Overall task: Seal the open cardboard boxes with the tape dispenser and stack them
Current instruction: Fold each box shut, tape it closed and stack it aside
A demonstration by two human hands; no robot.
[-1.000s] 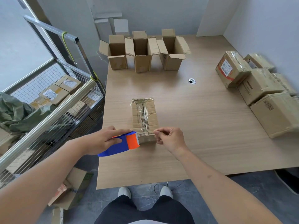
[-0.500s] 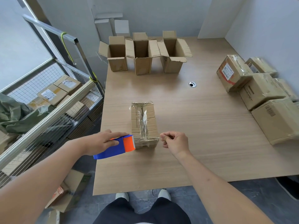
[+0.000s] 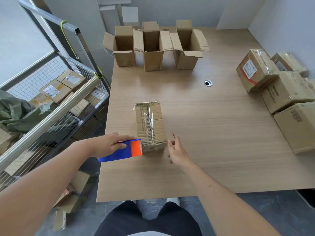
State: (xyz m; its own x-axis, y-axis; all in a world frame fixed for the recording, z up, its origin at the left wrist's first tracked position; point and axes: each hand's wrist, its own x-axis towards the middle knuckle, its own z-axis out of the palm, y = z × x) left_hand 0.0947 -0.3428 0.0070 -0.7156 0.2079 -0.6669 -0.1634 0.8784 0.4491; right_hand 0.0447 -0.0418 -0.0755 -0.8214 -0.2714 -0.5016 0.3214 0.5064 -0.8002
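A closed cardboard box (image 3: 150,123) lies on the wooden table (image 3: 213,137), with clear tape running along its top seam. My left hand (image 3: 109,144) grips the blue and orange tape dispenser (image 3: 124,151) just left of the box's near end. My right hand (image 3: 176,150) hovers with spread fingers just right of that near end and holds nothing. Three open boxes stand in a row at the far side: the left open box (image 3: 125,48), the middle open box (image 3: 152,50) and the right open box (image 3: 187,48).
Several taped boxes (image 3: 279,89) are piled at the table's right edge. A cable hole (image 3: 208,82) sits mid-table. A metal wire cart (image 3: 56,99) with parcels stands close to the table's left side. Flattened cardboard lies on the floor below.
My right hand let go of the tape at the box's near end and opened, drifting slightly right. My left hand kept the dispenser beside the box. The view shifted a little.
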